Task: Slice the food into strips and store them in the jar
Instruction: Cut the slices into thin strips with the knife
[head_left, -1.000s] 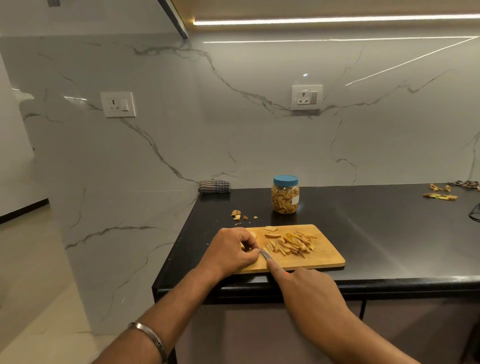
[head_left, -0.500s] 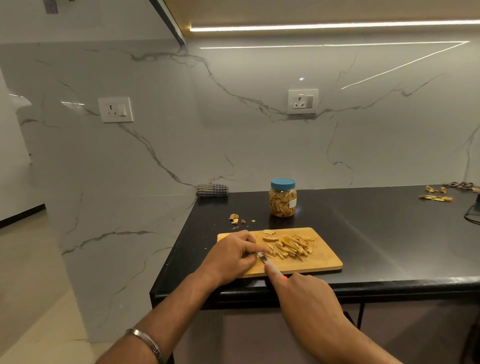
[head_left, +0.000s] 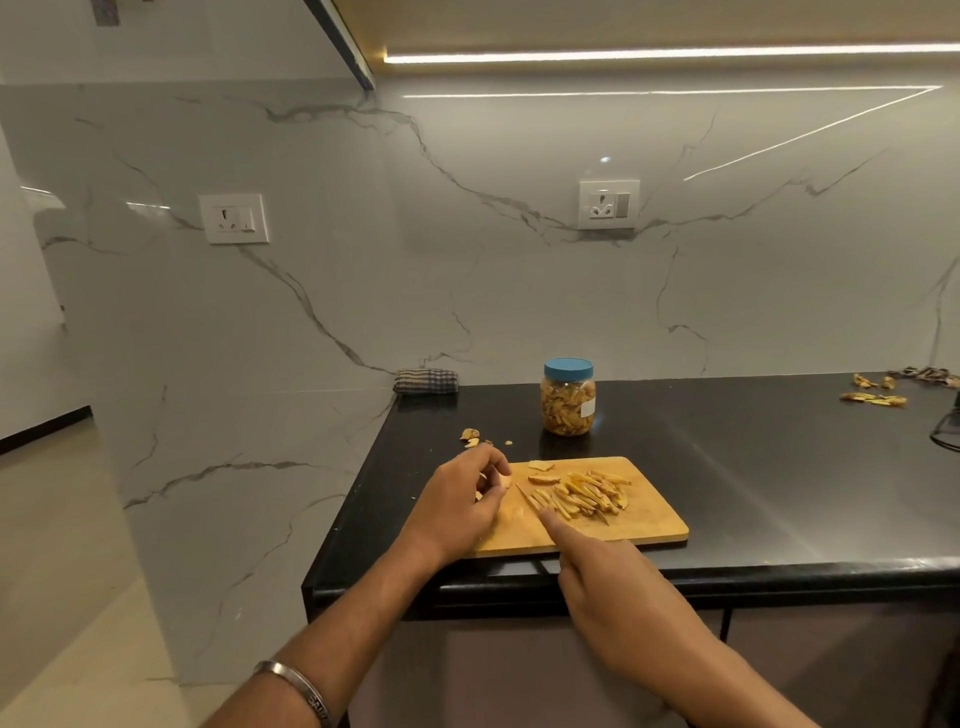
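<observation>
With the left hand (head_left: 457, 501) pinching a pale food piece (head_left: 503, 481) and the right hand (head_left: 608, 582) gripping a thin-bladed knife (head_left: 530, 500), fingertips were best kept curled back from that blade on the rectangular wooden cutting board (head_left: 644, 525).

Two bare forearms, no sleeves in view. Left wrist: one plain silver metal bangle (head_left: 296, 686), rounded band with engraved lettering, too small to read. Right hand (head_left: 618, 597) and wrist unadorned.

Head camera looks forward-down at counter (head_left: 753, 493), seemingly near.
</observation>
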